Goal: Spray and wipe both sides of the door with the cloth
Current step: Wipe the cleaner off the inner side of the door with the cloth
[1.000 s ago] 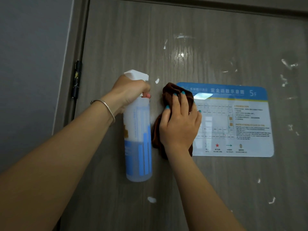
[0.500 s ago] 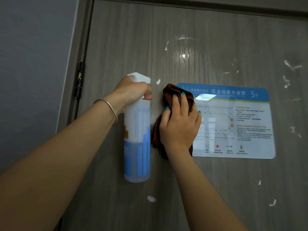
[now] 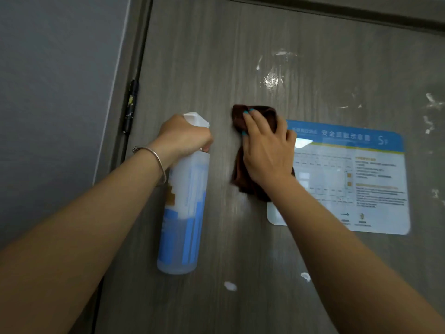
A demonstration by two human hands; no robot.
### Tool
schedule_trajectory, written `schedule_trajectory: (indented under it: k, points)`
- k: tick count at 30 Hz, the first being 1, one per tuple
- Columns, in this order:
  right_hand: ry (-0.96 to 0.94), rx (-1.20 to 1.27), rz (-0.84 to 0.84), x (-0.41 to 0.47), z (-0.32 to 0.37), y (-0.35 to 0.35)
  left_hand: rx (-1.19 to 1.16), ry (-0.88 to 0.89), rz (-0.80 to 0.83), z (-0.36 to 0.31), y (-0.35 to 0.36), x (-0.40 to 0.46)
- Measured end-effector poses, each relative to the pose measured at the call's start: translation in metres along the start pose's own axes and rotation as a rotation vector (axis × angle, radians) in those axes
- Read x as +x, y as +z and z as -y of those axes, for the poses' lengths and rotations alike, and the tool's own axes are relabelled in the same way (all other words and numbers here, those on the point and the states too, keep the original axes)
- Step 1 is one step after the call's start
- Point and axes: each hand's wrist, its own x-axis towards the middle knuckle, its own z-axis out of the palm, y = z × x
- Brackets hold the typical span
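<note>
A grey wood-grain door [image 3: 216,68] fills the view. My left hand [image 3: 183,138] grips the head of a translucent spray bottle [image 3: 185,213] with a white nozzle and blue label, hanging upright close to the door. My right hand [image 3: 267,153] presses a dark brown cloth [image 3: 240,179] flat against the door, just left of a blue and white floor-plan sign [image 3: 349,184]. The cloth covers the sign's left edge. White foam blobs [image 3: 230,286] and a wet shiny patch [image 3: 272,79] dot the door.
A black hinge [image 3: 131,104] joins the door's left edge to its grey frame [image 3: 125,131]. A plain grey wall [image 3: 48,92] lies left of the frame. More white smears [image 3: 431,112] mark the door's right side. The frame's top runs along the upper right.
My right hand with the cloth has slid a little up and left, and the white blob beside the bottle's nozzle is gone. The view has shifted right; the bottle stays in my left hand.
</note>
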Motion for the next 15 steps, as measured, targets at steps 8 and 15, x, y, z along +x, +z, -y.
schedule_trajectory:
  k: [8,15]
  points:
    - [-0.014,-0.068,-0.107,-0.034,0.007,-0.005,0.031,0.068,0.069,0.012,0.000,0.011]
    - [-0.040,-0.069,-0.053,0.000,0.004,-0.008,0.101,0.075,0.040,0.014,0.001,0.018]
